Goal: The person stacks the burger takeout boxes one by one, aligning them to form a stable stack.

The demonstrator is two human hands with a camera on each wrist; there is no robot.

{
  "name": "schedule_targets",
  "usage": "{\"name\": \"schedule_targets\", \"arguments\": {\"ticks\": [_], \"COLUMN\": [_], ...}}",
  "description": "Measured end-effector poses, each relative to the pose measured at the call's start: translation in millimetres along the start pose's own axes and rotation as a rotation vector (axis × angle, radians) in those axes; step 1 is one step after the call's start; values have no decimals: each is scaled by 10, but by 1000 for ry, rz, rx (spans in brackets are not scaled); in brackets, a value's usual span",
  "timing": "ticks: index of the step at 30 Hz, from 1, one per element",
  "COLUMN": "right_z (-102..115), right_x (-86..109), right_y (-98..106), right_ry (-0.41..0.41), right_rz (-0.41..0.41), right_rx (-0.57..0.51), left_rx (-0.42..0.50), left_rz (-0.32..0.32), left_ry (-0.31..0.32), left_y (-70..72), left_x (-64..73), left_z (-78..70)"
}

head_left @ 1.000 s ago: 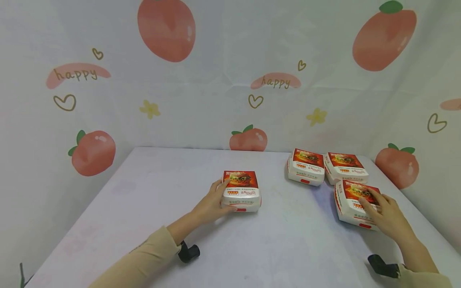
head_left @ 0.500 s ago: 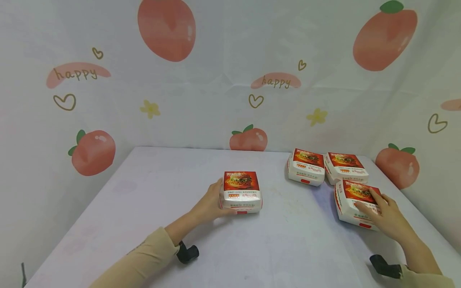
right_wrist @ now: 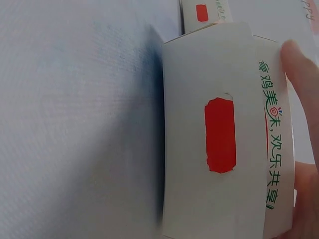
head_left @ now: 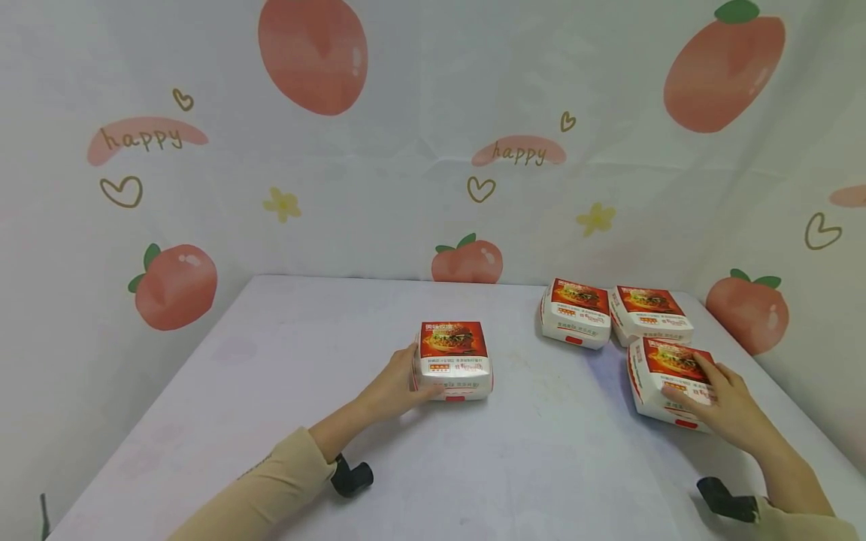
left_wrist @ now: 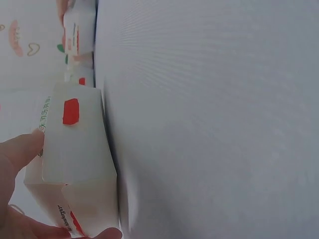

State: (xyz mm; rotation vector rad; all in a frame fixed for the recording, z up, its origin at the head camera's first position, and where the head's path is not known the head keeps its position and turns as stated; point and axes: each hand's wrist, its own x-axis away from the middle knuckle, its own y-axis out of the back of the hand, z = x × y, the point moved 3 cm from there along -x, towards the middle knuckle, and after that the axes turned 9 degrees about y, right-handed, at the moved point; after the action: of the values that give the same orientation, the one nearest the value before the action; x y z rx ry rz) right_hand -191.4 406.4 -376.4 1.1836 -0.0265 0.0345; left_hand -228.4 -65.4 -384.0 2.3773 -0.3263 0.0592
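Near the middle of the table, my left hand (head_left: 391,386) grips the left side of a white burger box (head_left: 453,347) with a red burger picture on its lid. The left wrist view shows the thumb on the edge of this burger box (left_wrist: 79,149) and fingertips round its side. On the right, my right hand (head_left: 734,413) holds the right side of a second burger box (head_left: 666,364), with its index finger over the lid and thumb near the front edge. The right wrist view has this burger box (right_wrist: 189,134) close up, its red front tab facing the camera.
Two more burger boxes stand side by side at the back right: one on the left (head_left: 575,315), one on the right (head_left: 651,312) directly behind the right-hand box. A white cloth backdrop (head_left: 379,203) with printed fruit rises behind the white-covered table (head_left: 541,466).
The left fingers have gone from the lid to the left side of the middle box, which has shifted very slightly. My right thumb has slid a little left; its box stays in place.
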Motion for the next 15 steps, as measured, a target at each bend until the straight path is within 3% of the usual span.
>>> {"name": "schedule_targets", "arguments": {"ticks": [15], "right_z": [-5], "right_x": [-3], "right_y": [-7], "right_ry": [-4], "right_rz": [-23], "right_rx": [10], "left_rx": [3], "left_rz": [-3], "left_ry": [-3], "left_y": [2], "left_x": [23], "left_z": [-5]}}
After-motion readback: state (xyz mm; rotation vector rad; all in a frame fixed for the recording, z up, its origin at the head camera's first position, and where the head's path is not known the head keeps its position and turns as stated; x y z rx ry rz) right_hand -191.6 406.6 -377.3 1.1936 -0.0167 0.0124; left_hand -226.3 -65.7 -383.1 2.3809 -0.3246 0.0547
